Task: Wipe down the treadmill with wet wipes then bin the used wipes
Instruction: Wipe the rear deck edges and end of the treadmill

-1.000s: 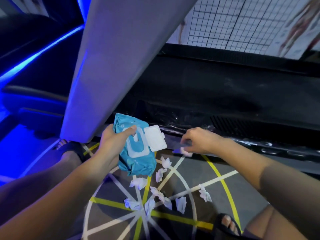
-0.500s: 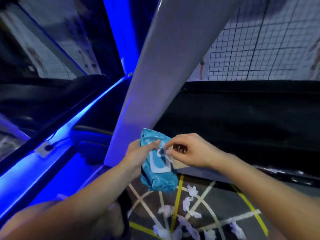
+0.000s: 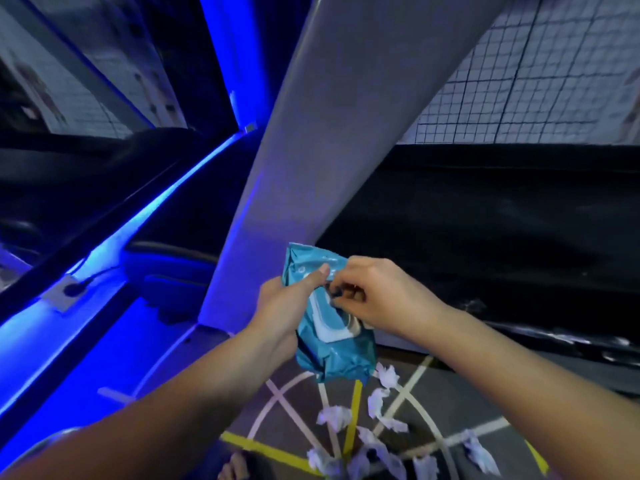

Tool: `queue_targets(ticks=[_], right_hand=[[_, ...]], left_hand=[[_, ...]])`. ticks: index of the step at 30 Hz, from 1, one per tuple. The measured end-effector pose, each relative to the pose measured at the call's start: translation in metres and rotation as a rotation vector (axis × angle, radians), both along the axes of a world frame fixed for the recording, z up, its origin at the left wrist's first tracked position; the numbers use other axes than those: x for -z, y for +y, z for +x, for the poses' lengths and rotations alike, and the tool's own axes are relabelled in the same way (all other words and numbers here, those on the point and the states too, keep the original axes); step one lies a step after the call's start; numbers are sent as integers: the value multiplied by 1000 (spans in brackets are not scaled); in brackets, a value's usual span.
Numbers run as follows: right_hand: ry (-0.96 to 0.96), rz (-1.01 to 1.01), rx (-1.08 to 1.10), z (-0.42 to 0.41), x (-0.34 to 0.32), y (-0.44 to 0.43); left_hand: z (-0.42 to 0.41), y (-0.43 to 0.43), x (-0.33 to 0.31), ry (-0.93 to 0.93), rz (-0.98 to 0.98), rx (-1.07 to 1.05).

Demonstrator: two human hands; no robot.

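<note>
My left hand grips a teal wet-wipes pack from its left side, thumb across the top. My right hand has its fingers curled at the pack's white lid opening, pinching there; whether a wipe is between the fingers is hidden. The pack is held in front of the treadmill's grey upright post. The black treadmill deck stretches to the right behind my hands. Several crumpled used wipes lie on the floor below the pack.
The floor carries white and yellow painted lines. A blue-lit strip runs along the neighbouring machine on the left. A grid-patterned wall stands behind the treadmill. My sandalled foot shows at the bottom edge.
My right hand left the treadmill's edge, dropped a wipe, and came up to the pack's opening. My view tilted upward, and both hands rose with the pack.
</note>
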State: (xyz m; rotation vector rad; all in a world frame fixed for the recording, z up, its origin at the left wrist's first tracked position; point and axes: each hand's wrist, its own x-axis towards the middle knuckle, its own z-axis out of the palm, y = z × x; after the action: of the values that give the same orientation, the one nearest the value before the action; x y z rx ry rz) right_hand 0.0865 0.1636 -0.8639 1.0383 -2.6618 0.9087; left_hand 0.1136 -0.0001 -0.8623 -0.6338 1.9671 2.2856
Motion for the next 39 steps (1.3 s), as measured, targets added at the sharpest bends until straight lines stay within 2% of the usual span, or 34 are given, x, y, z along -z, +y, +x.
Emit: queue_targets(ticks=[5, 9, 14, 20, 23, 26, 28, 31, 34, 36, 39], right_hand=[[-93, 45, 96, -9, 0, 8], [-183, -21, 144, -18, 3, 12], [-234, 140, 148, -23, 15, 4], [-394, 207, 190, -21, 18, 22], [-579, 74, 253, -7, 14, 43], [-836, -184, 299, 14, 11, 66], [-941, -362, 325, 30, 13, 81], [-1019, -653, 378, 48, 19, 102], [-1060, -975, 334, 56, 21, 113], [-1049, -1081, 300, 53, 18, 114], [-1003, -1195, 361, 40, 14, 110]], left_hand=[[-15, 10, 12, -52, 72, 30], [-26, 12, 18, -69, 124, 99], [-34, 10, 33, -81, 151, 139], [-58, 20, 52, -37, 81, 244], [-67, 34, 62, -28, 62, 309], [-66, 44, 77, -26, 25, 349], [-63, 45, 91, -23, -17, 364], [-60, 40, 106, -32, -84, 402], [-62, 31, 114, -55, -111, 387], [-65, 24, 116, -65, -121, 355], [-73, 17, 118, -80, -144, 320]])
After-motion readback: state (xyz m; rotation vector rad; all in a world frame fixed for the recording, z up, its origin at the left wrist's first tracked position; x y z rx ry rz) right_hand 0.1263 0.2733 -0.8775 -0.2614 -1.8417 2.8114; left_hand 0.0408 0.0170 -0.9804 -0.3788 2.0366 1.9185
